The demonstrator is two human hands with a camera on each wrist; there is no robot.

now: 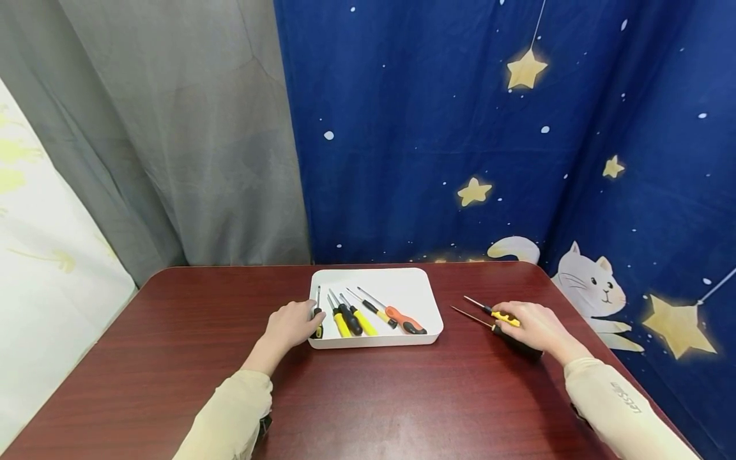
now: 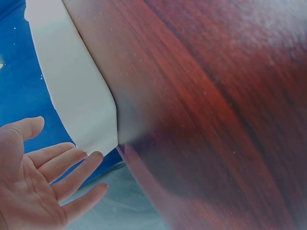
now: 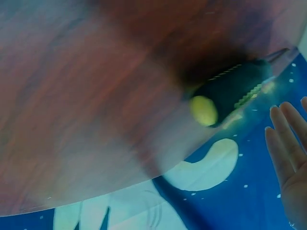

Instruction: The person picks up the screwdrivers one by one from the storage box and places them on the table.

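Observation:
My left hand [image 1: 291,323] is at the left side of a white tray [image 1: 376,342]. In the left wrist view, its fingers [image 2: 79,179] are extended by the tray's outer wall, and the thumb stands apart. Just inside that rim, close to the thumb, lies a black screwdriver [image 1: 317,324]. At the right, my right hand [image 1: 535,327] hovers over two screwdrivers on the table, one yellow-handled [image 1: 506,318], one with a thick black handle [image 1: 520,342]. The right wrist view shows straight fingers [image 3: 285,148] apart from the thick black handle; the yellow one is partly hidden by the hand.
Several more screwdrivers lie in the tray, among them an orange-handled one [image 1: 405,318] and a yellow-and-black one [image 1: 379,313]. The dark red wooden table [image 1: 391,402] ends at the back before a grey curtain [image 1: 190,140] and a blue starry curtain [image 1: 414,128].

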